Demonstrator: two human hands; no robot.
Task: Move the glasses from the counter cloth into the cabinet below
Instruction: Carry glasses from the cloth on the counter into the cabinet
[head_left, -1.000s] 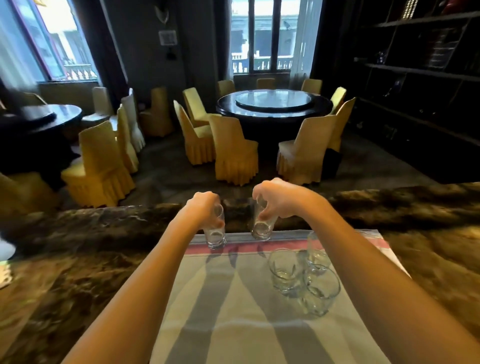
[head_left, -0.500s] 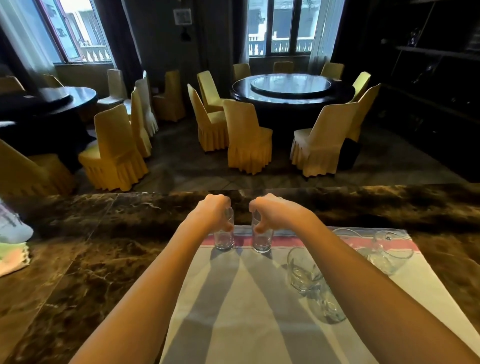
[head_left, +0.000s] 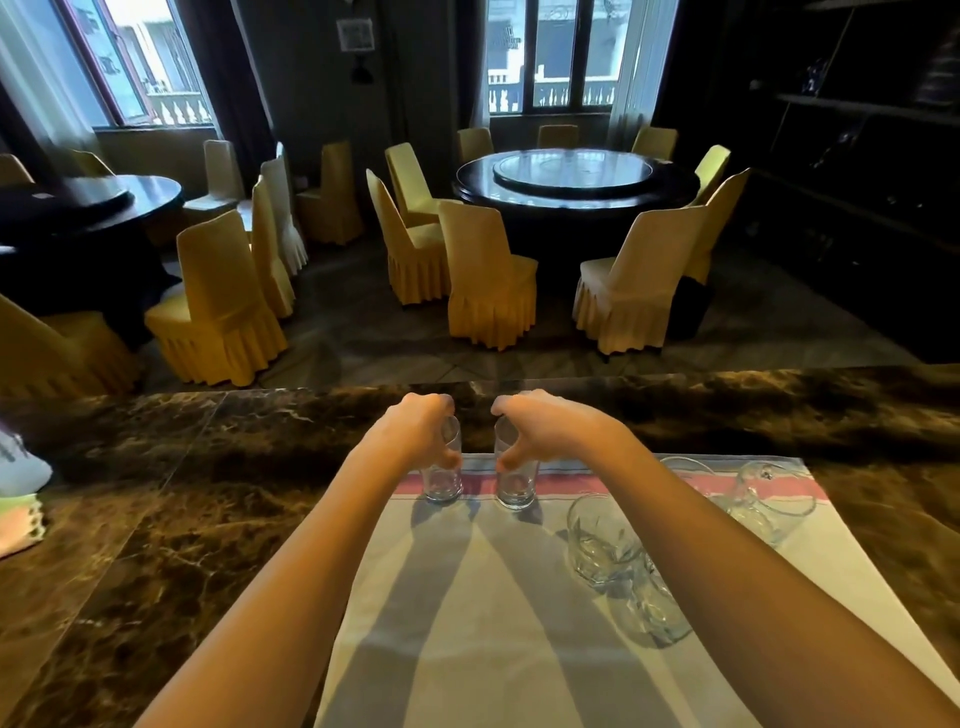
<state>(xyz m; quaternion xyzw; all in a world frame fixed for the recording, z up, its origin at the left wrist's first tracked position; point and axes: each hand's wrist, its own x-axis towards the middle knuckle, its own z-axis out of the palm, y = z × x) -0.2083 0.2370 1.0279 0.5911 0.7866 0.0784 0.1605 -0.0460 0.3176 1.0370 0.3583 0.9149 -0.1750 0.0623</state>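
Note:
A pale striped cloth (head_left: 483, 613) with a pink band lies on the dark marble counter (head_left: 171, 519). Two small clear glasses stand upright on the pink band. My left hand (head_left: 415, 428) wraps the left glass (head_left: 442, 480) from above. My right hand (head_left: 540, 428) wraps the right glass (head_left: 515, 486) the same way. More clear glasses sit on the cloth's right side: one tumbler (head_left: 602, 540), another (head_left: 654, 608) close in front of it, and a stemmed glass (head_left: 769, 499) lying tilted near the far right corner. My right forearm hides part of them. The cabinet is out of view.
A white object and a pale green cloth (head_left: 18, 514) sit at the counter's left edge. Beyond the counter are round dark tables (head_left: 576, 182) ringed by yellow-covered chairs (head_left: 488, 270). Dark shelving (head_left: 857, 156) runs along the right wall.
The view has shifted a little, showing more of the cloth's right side. Both hands stay on the two small glasses, which now stand on the cloth's pink band.

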